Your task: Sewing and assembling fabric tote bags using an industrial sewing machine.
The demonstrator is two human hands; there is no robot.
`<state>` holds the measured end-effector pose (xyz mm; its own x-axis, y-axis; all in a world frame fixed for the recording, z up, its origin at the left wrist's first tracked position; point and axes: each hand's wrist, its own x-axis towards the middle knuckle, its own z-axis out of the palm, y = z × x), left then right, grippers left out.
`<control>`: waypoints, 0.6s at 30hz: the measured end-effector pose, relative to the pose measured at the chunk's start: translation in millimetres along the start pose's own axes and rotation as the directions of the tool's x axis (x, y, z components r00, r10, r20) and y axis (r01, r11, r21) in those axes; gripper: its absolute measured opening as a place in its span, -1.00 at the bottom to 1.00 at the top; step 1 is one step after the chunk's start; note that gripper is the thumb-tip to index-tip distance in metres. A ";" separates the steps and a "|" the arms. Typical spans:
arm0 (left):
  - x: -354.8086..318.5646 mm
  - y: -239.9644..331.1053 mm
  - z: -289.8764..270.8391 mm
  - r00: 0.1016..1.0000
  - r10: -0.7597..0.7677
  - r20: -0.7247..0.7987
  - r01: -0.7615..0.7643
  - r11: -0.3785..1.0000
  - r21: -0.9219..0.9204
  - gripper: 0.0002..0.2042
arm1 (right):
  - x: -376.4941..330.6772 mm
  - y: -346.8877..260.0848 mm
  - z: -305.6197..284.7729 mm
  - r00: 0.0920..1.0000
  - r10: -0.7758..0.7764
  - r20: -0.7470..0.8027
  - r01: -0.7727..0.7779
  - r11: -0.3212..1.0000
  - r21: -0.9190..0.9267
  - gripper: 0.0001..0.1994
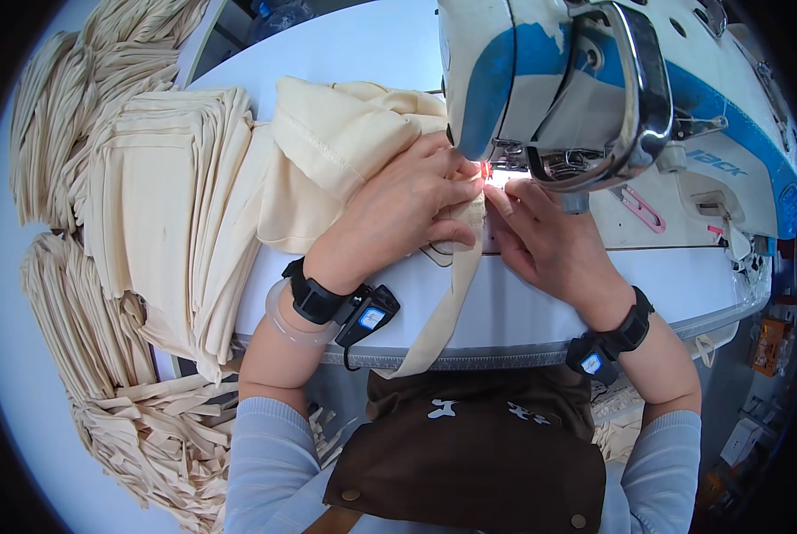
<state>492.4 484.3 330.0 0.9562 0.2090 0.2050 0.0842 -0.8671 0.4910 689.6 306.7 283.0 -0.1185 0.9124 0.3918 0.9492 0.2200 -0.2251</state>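
Note:
At the needle of a white and blue sewing machine (496, 98), both my hands work close together on cream fabric. My left hand (407, 196) lies over the bunched cream cloth (318, 160), its fingers bent and pressing a narrow cream fabric strip (452, 307) by the presser foot. From there the strip hangs down over the table's front edge. My right hand (550, 231) is closed, fingertips pinched at the strip's edge just right of the needle. What lies under those fingertips is partly hidden. A bright lamp lights the needle area.
Pink thread snips (643, 209) lie on the machine bed to the right. Stacked cream fabric pieces (153, 187) stand at the left, with bundles of cream strips (158, 445) beyond and below. A ruler tape (496, 356) runs along the table's front edge.

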 end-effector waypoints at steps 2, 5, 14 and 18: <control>-1.0 -0.6 0.9 1.000 0.006 0.004 -0.006 1.000 -0.007 -0.45 | -0.9 -0.2 -0.8 1.000 -0.005 -0.003 0.005 1.000 -0.009 -0.36; -2.1 -0.5 2.2 1.000 -0.009 0.012 0.010 1.000 -0.016 -0.45 | 0.6 0.2 2.1 1.000 -0.012 -0.015 0.012 1.000 0.016 -0.37; -9.1 1.9 -7.7 0.999 0.031 -0.013 -0.031 0.999 0.042 -0.52 | -5.7 -10.1 -7.9 1.000 -0.016 -0.019 0.015 1.000 -0.008 -0.46; -19.0 1.5 -14.8 1.000 0.004 0.007 -0.005 0.996 0.094 -0.58 | -13.1 -24.4 -28.1 1.000 -0.005 0.003 0.005 1.000 0.004 -0.55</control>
<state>470.2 485.7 339.3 0.9584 0.2022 0.2014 0.1056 -0.9069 0.4079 676.2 279.8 308.4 -0.1242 0.9123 0.3901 0.9475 0.2258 -0.2263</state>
